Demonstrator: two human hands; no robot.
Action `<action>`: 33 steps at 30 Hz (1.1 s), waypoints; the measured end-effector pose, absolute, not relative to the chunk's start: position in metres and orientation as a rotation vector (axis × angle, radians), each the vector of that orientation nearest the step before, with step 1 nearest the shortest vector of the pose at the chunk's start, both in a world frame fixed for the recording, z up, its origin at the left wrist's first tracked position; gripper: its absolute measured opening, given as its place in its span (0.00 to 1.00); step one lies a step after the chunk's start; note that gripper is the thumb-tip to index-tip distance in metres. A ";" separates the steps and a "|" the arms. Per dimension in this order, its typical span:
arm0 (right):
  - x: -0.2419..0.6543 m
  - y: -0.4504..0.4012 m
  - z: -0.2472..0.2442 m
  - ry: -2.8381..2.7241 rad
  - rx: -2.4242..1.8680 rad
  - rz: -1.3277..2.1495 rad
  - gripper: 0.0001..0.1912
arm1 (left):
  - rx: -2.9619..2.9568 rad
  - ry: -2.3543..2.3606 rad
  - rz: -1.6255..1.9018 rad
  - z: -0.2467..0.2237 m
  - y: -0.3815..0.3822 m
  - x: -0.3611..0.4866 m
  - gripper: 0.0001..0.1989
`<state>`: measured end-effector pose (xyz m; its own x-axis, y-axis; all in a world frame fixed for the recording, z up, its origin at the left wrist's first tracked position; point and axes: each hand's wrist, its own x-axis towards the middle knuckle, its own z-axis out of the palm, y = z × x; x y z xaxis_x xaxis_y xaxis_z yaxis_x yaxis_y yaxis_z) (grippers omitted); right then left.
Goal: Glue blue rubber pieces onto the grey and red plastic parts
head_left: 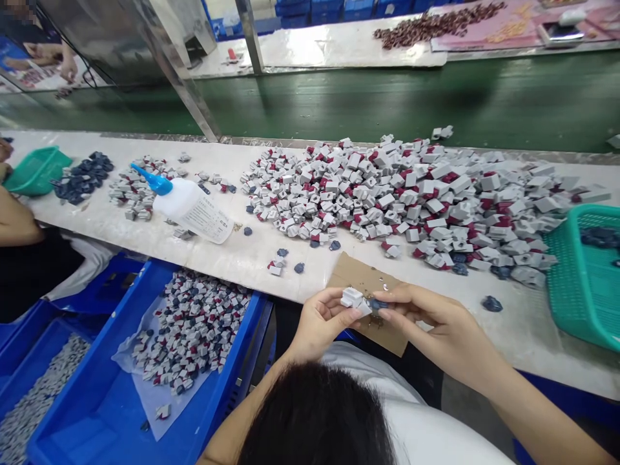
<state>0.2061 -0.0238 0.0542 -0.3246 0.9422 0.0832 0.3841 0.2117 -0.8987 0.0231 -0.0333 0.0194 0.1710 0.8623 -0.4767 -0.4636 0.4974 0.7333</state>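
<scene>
While left grip (317,323) pinches grey block (353,299), right grip (433,316) blue piece (376,303), bin (94,413) holds parts (194,329).

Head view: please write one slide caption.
Left hand holds a grey piece, right hand a dark blue piece, over cardboard.

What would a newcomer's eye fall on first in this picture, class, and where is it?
The big heap of grey and maroon pieces on the bench comes first. Below it in view, the left grip holds a grey piece and the right grip a blue piece. Left of the heap, a white bottle catches the eye.
</scene>
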 end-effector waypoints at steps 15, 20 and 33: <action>0.213 0.003 0.072 -2.059 -1.103 1.522 0.11 | 0.885 1.006 0.906 0.027 -0.037 0.016 0.21; 0.215 0.002 0.065 -1.953 -1.179 1.628 0.16 | 0.891 1.054 0.946 0.024 -0.040 0.021 0.20; 0.156 0.025 0.065 -0.945 -1.333 1.785 0.35 | 1.477 1.007 0.960 0.027 -0.020 0.036 0.09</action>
<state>0.1561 0.0253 0.0654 -0.2195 0.8639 -0.4533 -0.1107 -0.4837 -0.8682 0.0364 -0.0195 0.0273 0.3222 0.9453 0.0514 0.0966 -0.0869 0.9915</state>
